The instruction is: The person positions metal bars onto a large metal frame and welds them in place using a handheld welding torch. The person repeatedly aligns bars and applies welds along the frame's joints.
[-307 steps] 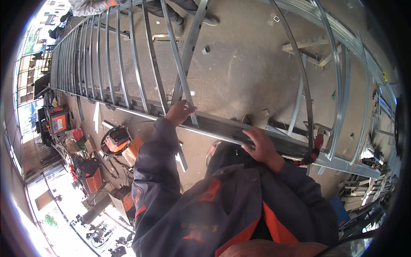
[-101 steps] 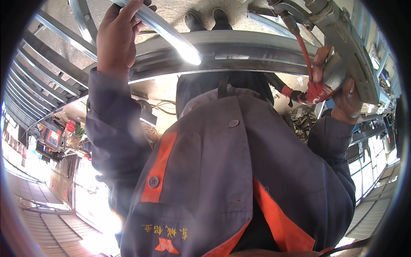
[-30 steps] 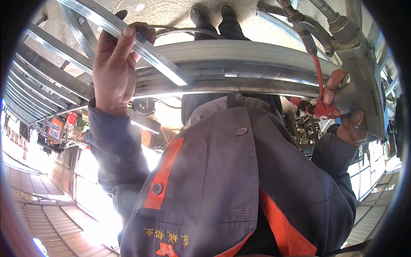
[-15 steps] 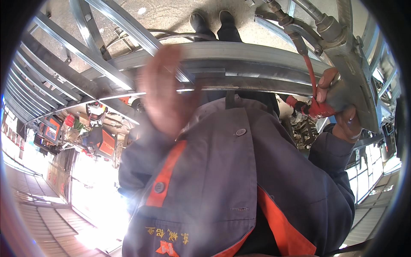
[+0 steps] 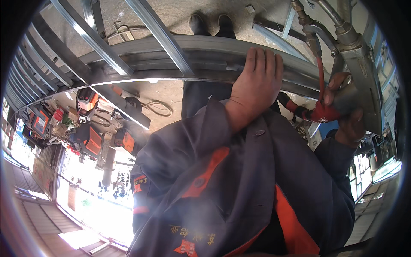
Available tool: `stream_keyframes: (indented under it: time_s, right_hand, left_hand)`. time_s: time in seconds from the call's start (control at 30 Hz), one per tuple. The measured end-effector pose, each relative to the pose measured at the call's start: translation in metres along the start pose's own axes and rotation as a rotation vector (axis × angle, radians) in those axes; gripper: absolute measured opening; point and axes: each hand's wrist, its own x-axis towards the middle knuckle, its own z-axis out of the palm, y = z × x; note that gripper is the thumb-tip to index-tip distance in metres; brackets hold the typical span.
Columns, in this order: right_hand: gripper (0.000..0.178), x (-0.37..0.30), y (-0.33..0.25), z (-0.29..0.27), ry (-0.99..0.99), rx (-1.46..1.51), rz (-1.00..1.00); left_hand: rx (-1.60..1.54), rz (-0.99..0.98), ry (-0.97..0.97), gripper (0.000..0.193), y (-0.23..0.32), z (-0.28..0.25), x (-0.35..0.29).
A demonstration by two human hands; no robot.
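Note:
My left hand [image 5: 257, 77] lies over a curved grey metal rail [image 5: 205, 45], its fingers side by side and bent over the far edge. At the right, my right hand [image 5: 349, 124] is closed around the grey handle [image 5: 346, 102] of a heavy metal tool [image 5: 359, 70]. This tool has a flat plate body, thick fittings and a thin red hose [image 5: 321, 75]. A red sleeve-like part [image 5: 323, 112] sits against the handle beside my fingers. Part of the grip is hidden by the tool. The rail runs crosswise in front of my body, with slanted metal bars [image 5: 165, 38] joined to it.
Several parallel metal bars [image 5: 51, 55] fan out at the left. Orange and black machines [image 5: 90, 139] and a coiled cable [image 5: 158, 108] lie on the floor at the left. Loose metal lengths [image 5: 278, 38] rest on the floor beyond the rail. My two shoes [image 5: 225, 25] show at the top.
My left hand, blurred earlier near the slanted bar, has moved right and come down on the rail. My right hand and the tool have shifted slightly right in the picture.

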Motion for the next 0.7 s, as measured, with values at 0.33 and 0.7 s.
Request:
stream_keyframes:
  time_s: [0.33,0.7]
  right_hand:
    - [0.074,-0.001,-0.040,0.003,-0.132,-0.057,0.027]
    - [0.063,0.010,-0.119,0.040,-0.241,-0.480,0.450]
  left_hand:
    - [0.034,0.028,0.066,0.045,-0.009,0.007,-0.003]
    - [-0.195,0.018,0.018,0.031,0.003,0.010,-0.002]
